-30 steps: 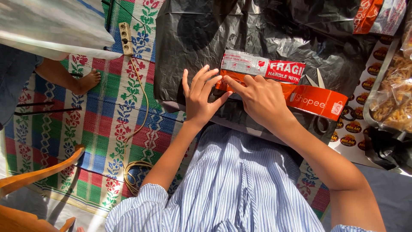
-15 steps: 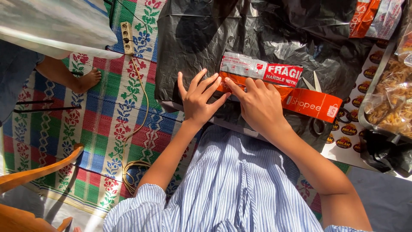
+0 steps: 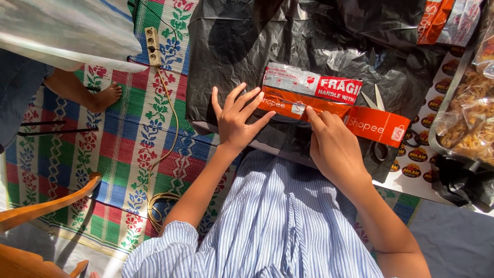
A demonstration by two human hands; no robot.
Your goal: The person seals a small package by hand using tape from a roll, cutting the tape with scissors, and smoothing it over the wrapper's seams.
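Observation:
A parcel wrapped in black plastic (image 3: 288, 136) lies in front of me on a wide black plastic sheet (image 3: 242, 46). An orange tape strip (image 3: 293, 107) runs along the parcel's top, below a red-and-white sticker (image 3: 314, 85). My left hand (image 3: 236, 121) rests flat on the parcel's left end, fingers spread and pointing at the strip's left end. My right hand (image 3: 334, 146) presses its fingertips on the orange strip near its middle. The strip runs on to an orange tape roll (image 3: 378, 126) at the right, which lies over scissors (image 3: 378, 98).
A woven checked mat (image 3: 123, 144) covers the floor. A power strip (image 3: 151, 46) and its cord lie at upper left. Another person's bare foot (image 3: 103, 98) rests on the mat at left. Snack bags (image 3: 465, 118) and a round-sticker sheet (image 3: 429, 139) lie at right. A wooden chair (image 3: 31, 226) stands at lower left.
My right hand has slid rightward along the orange tape strip, uncovering its left part. My left hand has stayed flat on the parcel's left end.

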